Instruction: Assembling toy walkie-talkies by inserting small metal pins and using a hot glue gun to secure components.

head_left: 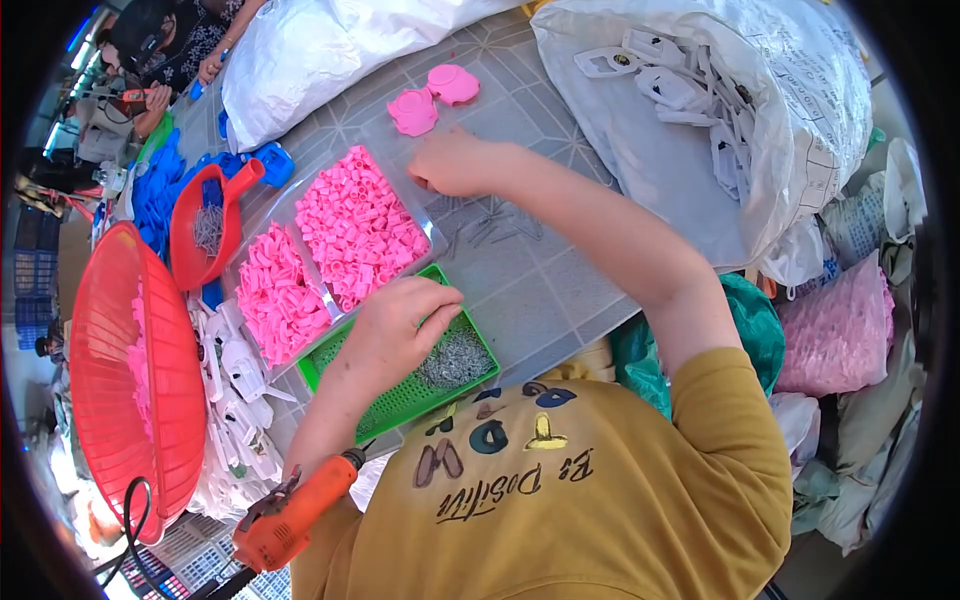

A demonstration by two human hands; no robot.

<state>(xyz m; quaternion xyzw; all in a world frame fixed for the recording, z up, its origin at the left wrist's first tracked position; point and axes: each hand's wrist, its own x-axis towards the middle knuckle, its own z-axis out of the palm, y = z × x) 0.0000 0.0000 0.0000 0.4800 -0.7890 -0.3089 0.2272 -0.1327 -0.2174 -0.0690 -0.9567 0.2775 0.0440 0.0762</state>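
My left hand [400, 325] hovers over a green perforated tray [385, 410], its thumb and fingers pinched together. Whatever it may hold is too small to make out. A heap of tiny silvery metal parts [457, 358] lies in that tray. My right hand [452, 165] is closed, low over the table beside a clear box [437, 240] of small pink plastic pieces [358, 225]; what is in its fingers is hidden. Just beyond it lie two rounded pink plastic parts [413, 111]. Thin metal wire pieces [495, 222] are scattered on the table near my right forearm.
An orange power tool [300, 515] is at the lower left, near my left forearm. A red basket [135, 390] and a red scoop [190, 225] with metal pins stand left. White sacks [800, 110] lie at the back and right. Another person [180, 45] sits far left.
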